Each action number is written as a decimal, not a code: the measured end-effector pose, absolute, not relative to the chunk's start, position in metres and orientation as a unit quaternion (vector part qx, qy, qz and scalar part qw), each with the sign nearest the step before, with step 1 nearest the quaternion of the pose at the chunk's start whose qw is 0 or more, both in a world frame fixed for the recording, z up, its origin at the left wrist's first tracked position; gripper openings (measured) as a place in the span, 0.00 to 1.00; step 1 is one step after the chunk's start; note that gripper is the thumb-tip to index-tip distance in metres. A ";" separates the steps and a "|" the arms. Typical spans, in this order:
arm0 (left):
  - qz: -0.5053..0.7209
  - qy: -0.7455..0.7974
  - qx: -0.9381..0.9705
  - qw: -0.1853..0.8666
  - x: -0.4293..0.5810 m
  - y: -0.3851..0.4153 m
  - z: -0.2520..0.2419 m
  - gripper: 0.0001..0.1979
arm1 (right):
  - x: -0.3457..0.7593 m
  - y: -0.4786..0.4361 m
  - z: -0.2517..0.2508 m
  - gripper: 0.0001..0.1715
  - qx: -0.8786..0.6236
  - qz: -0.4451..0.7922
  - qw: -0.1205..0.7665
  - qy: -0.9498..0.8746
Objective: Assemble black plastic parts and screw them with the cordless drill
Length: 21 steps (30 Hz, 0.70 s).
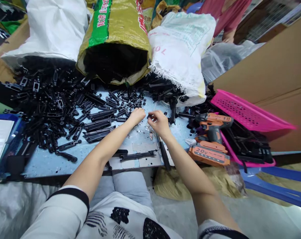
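My left hand (137, 115) is closed, its knuckles towards me, at the near edge of a pile of small black parts and screws (130, 99). Whatever its fingers hold is hidden. Just to its right, my right hand (159, 122) pinches a small black part (149, 116) between thumb and fingers. Tiny metal pieces (150, 134) lie on the table below the hands. Long black plastic arms (98, 124) are lined up left of my left hand. A single black arm (138, 155) rests nearer the table's front edge, beside a black-handled tool (164, 154).
An orange cordless drill (212, 132) lies at right, by pink baskets (250, 113) of black parts. Open sacks, one yellow (123, 30) and a white one (182, 49), stand behind. A heap of black parts (46, 106) covers the left. Another person (222, 16) is behind.
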<state>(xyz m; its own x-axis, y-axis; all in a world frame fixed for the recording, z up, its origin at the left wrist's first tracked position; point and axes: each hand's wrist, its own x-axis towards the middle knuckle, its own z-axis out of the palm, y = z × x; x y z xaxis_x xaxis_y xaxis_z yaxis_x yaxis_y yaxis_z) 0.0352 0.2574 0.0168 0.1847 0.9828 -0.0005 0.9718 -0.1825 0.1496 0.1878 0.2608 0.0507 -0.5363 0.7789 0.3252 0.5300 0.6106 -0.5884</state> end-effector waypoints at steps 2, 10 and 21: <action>0.051 0.644 0.760 0.063 0.034 0.250 0.014 0.15 | 0.190 0.236 0.053 0.11 -0.347 0.282 0.305 -0.841; 0.125 0.670 0.729 0.067 0.013 0.203 0.042 0.12 | 0.183 0.135 0.030 0.12 -0.202 0.439 0.268 -0.833; 0.608 0.706 0.246 0.266 -0.033 -0.010 0.044 0.20 | 0.193 0.112 0.002 0.12 -0.101 0.197 0.274 -0.936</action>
<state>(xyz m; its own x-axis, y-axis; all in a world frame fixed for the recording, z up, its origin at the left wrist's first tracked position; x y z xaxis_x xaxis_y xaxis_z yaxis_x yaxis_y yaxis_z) -0.0328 -0.0098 0.0444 -0.7368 0.6718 -0.0768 0.0242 0.1397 0.9899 0.1930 0.1122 0.0019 -0.8291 0.2966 0.4740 0.0809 0.9024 -0.4233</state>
